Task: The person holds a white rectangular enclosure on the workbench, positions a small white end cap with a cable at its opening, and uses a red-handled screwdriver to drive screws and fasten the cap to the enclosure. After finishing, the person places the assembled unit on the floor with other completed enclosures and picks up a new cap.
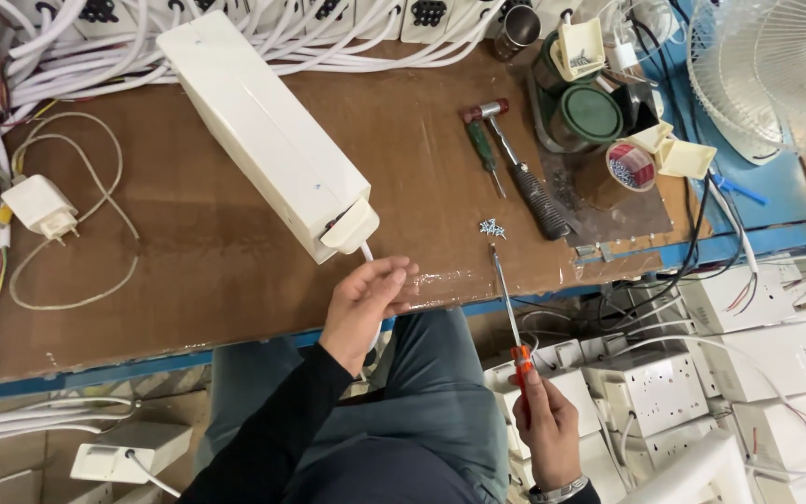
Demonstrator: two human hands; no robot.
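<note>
the brown workbench [188,280] is spread wide, and a long white box [268,131] is laid slanted across it, its capped end turned toward the near edge, likely so the cord there can be reached. that white cord [367,252] is pinched by the left hand [366,303], fingers closed round it right below the box's end. off to the right, an orange-handled screwdriver [510,313] is gripped by the right hand [548,425], its tip set at a little heap of screws [492,227], apparently to pick one up. a hammer [520,168] is left lying just beyond.
</note>
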